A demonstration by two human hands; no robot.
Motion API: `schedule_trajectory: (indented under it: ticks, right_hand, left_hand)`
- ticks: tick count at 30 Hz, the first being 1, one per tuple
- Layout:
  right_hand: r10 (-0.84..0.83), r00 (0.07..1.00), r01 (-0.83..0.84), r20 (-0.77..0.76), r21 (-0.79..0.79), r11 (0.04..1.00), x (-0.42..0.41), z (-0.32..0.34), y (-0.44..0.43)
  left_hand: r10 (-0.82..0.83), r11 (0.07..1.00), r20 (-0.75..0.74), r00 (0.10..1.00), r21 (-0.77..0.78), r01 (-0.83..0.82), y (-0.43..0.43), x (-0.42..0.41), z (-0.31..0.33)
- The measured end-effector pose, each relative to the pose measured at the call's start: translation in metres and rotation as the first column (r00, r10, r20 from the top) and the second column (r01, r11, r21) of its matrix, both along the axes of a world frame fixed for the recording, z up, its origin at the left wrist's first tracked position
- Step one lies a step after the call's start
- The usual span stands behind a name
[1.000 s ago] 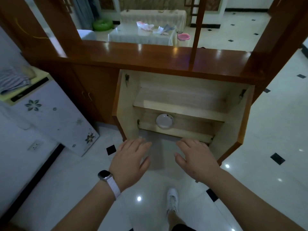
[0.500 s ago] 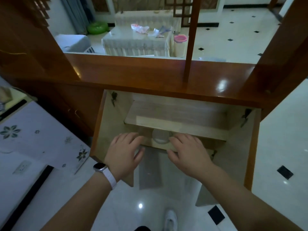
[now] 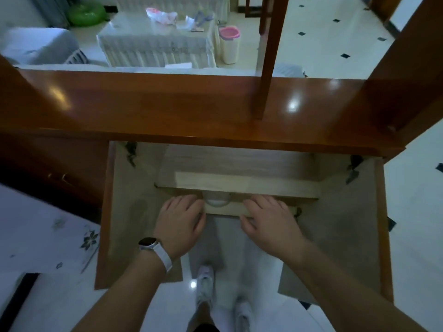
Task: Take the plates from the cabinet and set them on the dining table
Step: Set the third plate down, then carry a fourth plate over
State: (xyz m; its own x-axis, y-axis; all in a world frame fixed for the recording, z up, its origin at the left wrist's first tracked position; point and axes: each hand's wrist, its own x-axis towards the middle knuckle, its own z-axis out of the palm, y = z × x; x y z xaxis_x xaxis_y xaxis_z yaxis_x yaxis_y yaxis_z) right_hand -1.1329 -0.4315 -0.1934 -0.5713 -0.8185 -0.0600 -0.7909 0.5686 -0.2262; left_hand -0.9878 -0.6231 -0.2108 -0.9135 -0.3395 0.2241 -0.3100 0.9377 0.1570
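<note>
The plates (image 3: pixel 216 200) sit at frame centre, between my hands and slightly above the fingers (image 3: pixel 185 204). My left hand (image 3: pixel 181 220) is nearer than my right hand (image 3: pixel 268 220); both are released, grasping nothing.

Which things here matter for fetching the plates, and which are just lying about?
For the job:
white round plate on the lower shelf
open brown wooden cabinet
left hand
right hand

Lying about:
green inflatable ring
pink-rimmed white bin
white flower-patterned appliance
</note>
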Motion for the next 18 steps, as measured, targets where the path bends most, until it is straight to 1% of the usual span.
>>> schedule_trajectory:
  ticks: [2, 6, 7, 10, 12, 14, 16, 18]
  right_hand:
    - [-0.005, 1.000, 0.005, 0.012, 0.048, 0.999, -0.007, -0.014, -0.012]
    - [-0.029, 0.999, 0.027, 0.032, 0.074, 0.997, -0.026, -0.048, -0.038]
    - [-0.043, 0.998, 0.040, 0.037, 0.063, 0.997, -0.030, -0.061, -0.044]
    - [-0.075, 0.993, 0.069, 0.092, 0.068, 0.995, -0.041, -0.101, -0.063]
    - [-0.055, 0.993, 0.049, 0.101, 0.063, 0.997, -0.049, -0.130, -0.076]
    - [-0.042, 0.994, 0.036, 0.104, 0.057, 0.998, -0.057, -0.162, -0.088]
    - [-0.039, 0.994, 0.033, 0.103, 0.056, 0.998, -0.063, -0.198, -0.097]
    - [-0.023, 0.995, 0.016, 0.097, 0.068, 0.998, -0.068, -0.238, -0.105]
  left_hand:
    - [0.005, 0.998, 0.022, 1.000, 0.058, -0.007, -0.017, -0.012, -0.023]
    - [0.040, 0.979, 0.209, 0.977, 0.187, -0.080, -0.047, -0.032, -0.083]
    - [0.045, 0.974, 0.225, 0.973, 0.207, -0.093, -0.051, -0.034, -0.098]
    - [0.072, 0.972, 0.162, 0.984, 0.211, -0.106, -0.058, -0.043, -0.136]
    - [0.071, 0.977, 0.080, 0.994, 0.193, -0.085, -0.062, -0.050, -0.159]
    - [0.069, 0.980, 0.037, 0.997, 0.185, -0.074, -0.068, -0.058, -0.185]
    - [0.080, 0.982, 0.051, 0.995, 0.166, -0.088, -0.076, -0.064, -0.219]
    - [0.085, 0.981, 0.114, 0.990, 0.165, -0.103, -0.084, -0.068, -0.255]
